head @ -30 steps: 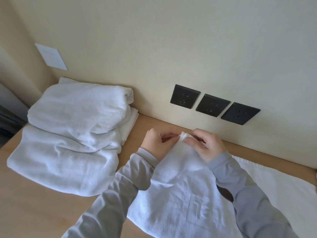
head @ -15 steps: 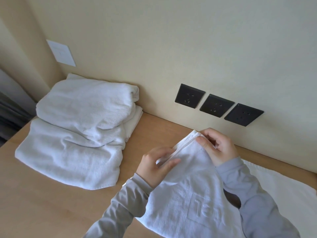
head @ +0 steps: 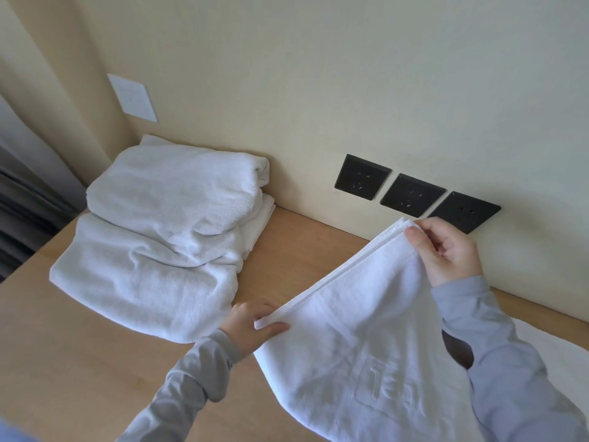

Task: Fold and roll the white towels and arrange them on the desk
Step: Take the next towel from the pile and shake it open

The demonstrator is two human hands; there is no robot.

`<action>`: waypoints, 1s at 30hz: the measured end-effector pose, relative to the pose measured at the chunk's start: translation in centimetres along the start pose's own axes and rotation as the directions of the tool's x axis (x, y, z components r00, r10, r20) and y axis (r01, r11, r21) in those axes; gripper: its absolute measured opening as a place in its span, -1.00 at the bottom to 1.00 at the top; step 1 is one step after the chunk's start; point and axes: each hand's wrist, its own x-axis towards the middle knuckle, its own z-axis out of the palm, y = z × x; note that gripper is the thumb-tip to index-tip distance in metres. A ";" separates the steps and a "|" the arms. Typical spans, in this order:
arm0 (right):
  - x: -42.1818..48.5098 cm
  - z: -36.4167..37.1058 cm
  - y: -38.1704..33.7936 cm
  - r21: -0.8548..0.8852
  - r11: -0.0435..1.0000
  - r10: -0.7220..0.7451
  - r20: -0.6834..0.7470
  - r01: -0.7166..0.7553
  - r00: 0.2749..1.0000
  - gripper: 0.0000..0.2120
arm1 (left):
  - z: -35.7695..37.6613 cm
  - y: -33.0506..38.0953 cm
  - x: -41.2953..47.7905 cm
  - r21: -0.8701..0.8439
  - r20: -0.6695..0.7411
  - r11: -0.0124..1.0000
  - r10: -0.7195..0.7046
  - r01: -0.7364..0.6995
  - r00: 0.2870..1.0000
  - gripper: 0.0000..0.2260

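Behind towel [head: 366, 314], left fingers [head: 251, 311] half-hidden.

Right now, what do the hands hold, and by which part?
One white towel, by its doubled edge: right hand at the raised corner, left hand at the lower end.

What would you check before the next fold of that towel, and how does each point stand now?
1. Left hand pinches a towel corner: ok.
2. Right hand pinches the other corner: ok.
3. Edge between the hands pulled straight: ok.
4. Bare desk beside the towel for laying it down: ok.
5. Pile apart from the towel: ok.
6. Towel's lower end flat: cannot tell, out of frame.
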 end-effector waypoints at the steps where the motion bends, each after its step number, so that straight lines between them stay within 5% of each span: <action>1: 0.1 0.2 0.0 -0.005 1.000 0.000 -0.007 0.000 1.000 -0.79 | -0.2 -0.2 -0.1 -0.010 0.021 1.000 -0.024 0.024 0.999 -0.93; 7: 0.7 1.0 0.0 -0.047 0.999 -0.005 -0.049 0.003 0.999 -0.83 | -0.7 -0.9 -1.7 -0.058 0.071 0.995 -0.074 0.078 0.995 -0.86; 14: 2.0 0.0 0.5 -0.077 0.996 0.037 -0.123 -0.047 0.992 -0.86 | 0.1 -0.2 -3.2 -0.361 -0.042 0.931 -0.061 0.042 0.997 -0.83; 19: 2.5 -1.2 0.7 -0.074 0.995 0.052 -0.161 -0.064 0.986 -0.86 | -0.2 -1.4 -3.7 -0.076 -0.088 0.991 -0.115 0.108 0.990 -0.81; 25: 1.9 -0.7 0.7 -0.118 0.991 0.051 -0.126 -0.066 0.991 -0.86 | -1.5 -2.5 -3.5 -0.007 -0.161 0.995 -0.104 0.104 0.981 -0.61; 30: 2.0 -1.5 0.1 -0.108 0.993 0.036 -0.150 -0.053 0.988 -0.84 | -2.1 -1.7 -2.1 -0.059 -0.273 0.996 -0.081 0.067 0.959 -0.82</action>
